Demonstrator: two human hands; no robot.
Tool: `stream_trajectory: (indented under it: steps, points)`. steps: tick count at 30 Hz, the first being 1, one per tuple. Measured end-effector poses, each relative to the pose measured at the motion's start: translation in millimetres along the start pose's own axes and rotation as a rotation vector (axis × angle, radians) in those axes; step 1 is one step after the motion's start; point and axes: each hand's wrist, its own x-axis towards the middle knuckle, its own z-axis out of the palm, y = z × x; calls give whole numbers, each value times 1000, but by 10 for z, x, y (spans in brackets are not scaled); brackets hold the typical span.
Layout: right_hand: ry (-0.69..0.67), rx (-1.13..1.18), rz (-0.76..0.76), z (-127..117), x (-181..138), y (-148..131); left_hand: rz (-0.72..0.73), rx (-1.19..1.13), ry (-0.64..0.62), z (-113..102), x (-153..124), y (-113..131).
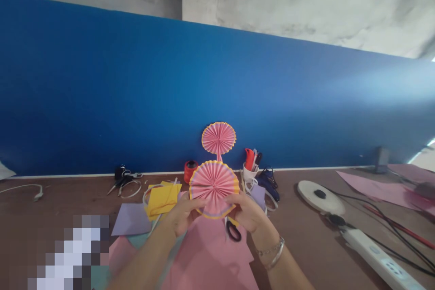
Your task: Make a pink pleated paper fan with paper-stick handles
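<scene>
A round pleated paper fan [214, 183], pink with a yellow and purple rim, is held up over the table between my two hands. My left hand [185, 213] pinches its lower left edge, and my right hand [249, 210] grips the lower right edge. Behind it a similar pink paper fan [219, 138] with a pink stem stands against the blue panel. Below the held fan lie pink paper sheets [210, 258] and a pair of scissors [234, 231] with black handles, partly hidden.
Yellow paper [163, 199] and purple paper [131, 219] lie to the left. A red thread spool [190, 172] and a white cup [250, 171] of tools stand at the back. On the right are a white disc [319, 197], a power strip [380, 258] and cables.
</scene>
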Motion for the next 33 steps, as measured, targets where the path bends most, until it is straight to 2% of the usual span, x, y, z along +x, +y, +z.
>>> stream_trajectory:
  steps: [7, 13, 15, 18, 21, 24, 26, 30, 33]
  points:
    - [-33, -53, -173, 57, 3, 11, 67, -108, 168, 115, 39, -149]
    - [54, -136, -195, -30, 27, -18, 11, -203, -8, -29, 35, -88]
    - [86, -160, -144, -53, 13, -44, -1, -259, 43, -94, 44, -42]
    - [90, -147, -88, -74, 8, -76, 3, -236, 187, -145, 79, -16]
    - [129, -46, -141, -123, 46, -116, 29, -188, 253, -149, 120, -31]
    - [209, 144, -223, -206, 101, -169, 86, -263, 286, -135, 147, -56]
    - [232, 186, -243, -246, 123, -182, 104, -320, 320, -114, 154, -69]
    - [154, -79, -185, -213, 117, -99, 106, -357, 362, -38, 142, -103]
    - [200, -247, -213, -133, 94, -11, 117, -353, 310, -1, 118, -141]
